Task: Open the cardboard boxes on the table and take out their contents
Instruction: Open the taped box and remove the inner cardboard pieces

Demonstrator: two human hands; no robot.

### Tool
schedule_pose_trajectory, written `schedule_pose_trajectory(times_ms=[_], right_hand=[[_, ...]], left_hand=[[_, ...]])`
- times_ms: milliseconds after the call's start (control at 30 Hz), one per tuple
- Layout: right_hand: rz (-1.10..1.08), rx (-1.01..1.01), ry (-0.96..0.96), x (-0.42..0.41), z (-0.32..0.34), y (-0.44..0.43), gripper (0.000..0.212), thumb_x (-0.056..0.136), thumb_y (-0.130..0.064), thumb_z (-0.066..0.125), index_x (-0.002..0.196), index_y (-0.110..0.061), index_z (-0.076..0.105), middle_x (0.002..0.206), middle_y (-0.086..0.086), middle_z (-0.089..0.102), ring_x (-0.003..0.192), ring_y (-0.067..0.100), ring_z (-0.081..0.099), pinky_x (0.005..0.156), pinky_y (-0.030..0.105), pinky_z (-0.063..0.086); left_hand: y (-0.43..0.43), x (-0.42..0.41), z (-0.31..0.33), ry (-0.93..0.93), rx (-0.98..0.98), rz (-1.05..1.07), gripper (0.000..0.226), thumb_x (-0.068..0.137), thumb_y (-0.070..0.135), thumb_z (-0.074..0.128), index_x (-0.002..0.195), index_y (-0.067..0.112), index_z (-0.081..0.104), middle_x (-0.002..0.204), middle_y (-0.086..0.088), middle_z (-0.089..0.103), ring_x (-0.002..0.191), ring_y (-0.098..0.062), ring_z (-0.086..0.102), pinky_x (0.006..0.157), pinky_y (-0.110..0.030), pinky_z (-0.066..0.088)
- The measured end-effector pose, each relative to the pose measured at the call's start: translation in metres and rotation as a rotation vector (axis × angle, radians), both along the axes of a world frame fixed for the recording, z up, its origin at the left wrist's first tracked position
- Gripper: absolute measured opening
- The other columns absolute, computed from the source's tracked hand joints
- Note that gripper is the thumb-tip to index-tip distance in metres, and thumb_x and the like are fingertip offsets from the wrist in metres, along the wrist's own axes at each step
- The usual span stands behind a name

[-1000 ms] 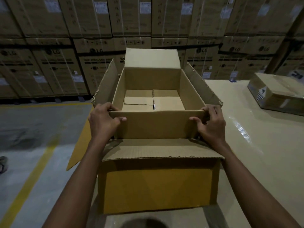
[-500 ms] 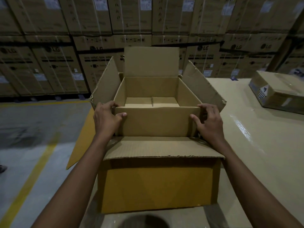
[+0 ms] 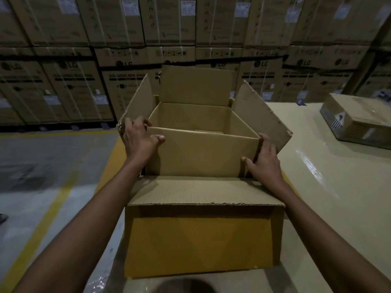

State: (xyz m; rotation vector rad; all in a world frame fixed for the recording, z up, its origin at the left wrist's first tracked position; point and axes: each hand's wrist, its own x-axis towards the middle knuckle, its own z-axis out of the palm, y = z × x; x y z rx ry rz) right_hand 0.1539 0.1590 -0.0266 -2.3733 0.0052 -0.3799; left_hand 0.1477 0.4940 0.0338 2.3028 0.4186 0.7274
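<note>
A large open cardboard box (image 3: 201, 240) stands on the table's near left corner with its four flaps spread out. Inside it sits a smaller open inner box (image 3: 201, 153), raised so that its front wall stands above the outer box's rim. My left hand (image 3: 137, 138) grips the inner box's left end, fingers over the rim and thumb on the front wall. My right hand (image 3: 264, 161) holds its right front corner, fingers along the side and thumb on the front. What shows of the inner box's interior holds nothing; most of its floor is hidden.
A second cardboard box (image 3: 357, 119), taped shut, lies at the far right of the glossy beige table (image 3: 328, 197). Stacked printed cartons (image 3: 169, 28) wall off the background. To the left is grey floor with a yellow line (image 3: 42, 208).
The inner box has come up out of the outer box and tilted, so more of its front wall shows. Both hands rose with it, and my right hand shifted lower on the corner.
</note>
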Motion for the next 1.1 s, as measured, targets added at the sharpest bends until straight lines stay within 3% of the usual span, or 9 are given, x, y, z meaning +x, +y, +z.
schedule_pose_trajectory(times_ms=[167,233,367,533,633,767,933,1033,1100], right_hand=[[0.0,0.116,-0.053,0.006,0.01,0.002,0.089,0.087,-0.016,0.08,0.153,-0.04,0.024,0.148,0.009,0.037,0.128,0.033,0.05,0.099,0.053,0.052],[0.008,0.196,-0.111,0.011,0.024,0.002,0.088,0.089,-0.011,0.077,0.153,-0.042,0.025,0.135,0.01,0.044,0.115,0.025,0.052,0.089,0.043,0.053],[0.019,0.374,-0.162,0.018,0.065,0.0,0.066,0.099,-0.007,0.063,0.151,-0.037,0.035,0.104,0.007,0.057,0.093,0.017,0.059,0.076,0.032,0.053],[0.136,0.388,0.204,0.014,0.082,-0.028,0.021,0.101,-0.015,0.064,0.118,-0.024,0.072,0.103,0.007,0.068,0.083,0.015,0.061,0.065,0.029,0.051],[0.191,0.371,0.286,0.007,0.072,-0.041,0.019,0.098,-0.016,0.068,0.115,-0.022,0.074,0.094,0.007,0.068,0.074,0.014,0.06,0.057,0.027,0.048],[0.161,0.363,0.309,0.006,0.079,-0.04,0.018,0.1,-0.016,0.067,0.113,-0.022,0.076,0.106,-0.001,0.071,0.092,0.015,0.063,0.071,0.027,0.05],[0.19,0.33,0.334,0.007,0.093,-0.039,0.021,0.102,-0.018,0.064,0.118,-0.022,0.077,0.111,-0.008,0.067,0.101,0.009,0.06,0.073,0.022,0.044],[0.159,0.601,0.264,0.003,0.08,-0.037,0.026,0.106,-0.017,0.054,0.126,-0.024,0.07,0.112,-0.003,0.067,0.099,0.009,0.062,0.068,0.02,0.052],[0.155,0.847,0.197,0.001,0.063,-0.033,0.031,0.107,-0.006,0.048,0.128,-0.019,0.067,0.107,0.0,0.068,0.098,0.012,0.064,0.067,0.016,0.056]], left_hand=[[-0.002,-0.004,0.004,-0.126,-0.06,0.064,0.051,0.066,0.024,0.094,0.106,0.014,0.065,0.116,-0.008,0.056,0.096,-0.012,0.045,0.078,-0.027,0.037],[-0.001,-0.004,0.011,-0.163,-0.076,0.093,0.041,0.069,0.024,0.092,0.1,0.013,0.067,0.114,-0.008,0.057,0.094,-0.014,0.048,0.076,-0.025,0.035],[-0.008,0.002,0.033,-0.222,-0.162,0.134,0.026,0.072,0.022,0.091,0.087,0.018,0.069,0.109,-0.002,0.058,0.095,-0.015,0.057,0.076,-0.027,0.047],[-0.002,0.005,0.04,0.115,-0.119,-0.03,0.02,0.073,0.025,0.091,0.075,0.026,0.071,0.088,-0.001,0.075,0.086,-0.017,0.07,0.079,-0.037,0.061],[0.002,0.0,0.029,0.239,0.035,-0.065,0.015,0.076,0.039,0.088,0.077,0.028,0.077,0.084,-0.003,0.077,0.094,-0.023,0.071,0.09,-0.042,0.058],[0.001,-0.01,0.034,0.281,0.024,-0.137,0.012,0.082,0.034,0.084,0.082,0.023,0.079,0.084,-0.006,0.077,0.092,-0.026,0.07,0.09,-0.043,0.058],[0.012,-0.015,0.046,0.319,-0.245,-0.195,0.01,0.091,0.017,0.075,0.09,0.007,0.078,0.089,-0.012,0.075,0.081,-0.021,0.067,0.076,-0.034,0.056],[0.019,-0.01,0.03,0.111,-0.589,-0.159,0.021,0.097,-0.005,0.055,0.092,0.005,0.073,0.105,-0.016,0.072,0.097,-0.023,0.067,0.092,-0.037,0.055],[0.021,-0.009,0.015,0.001,-0.815,-0.159,0.035,0.093,-0.015,0.045,0.086,0.009,0.069,0.106,-0.017,0.069,0.093,-0.024,0.067,0.085,-0.033,0.056]])
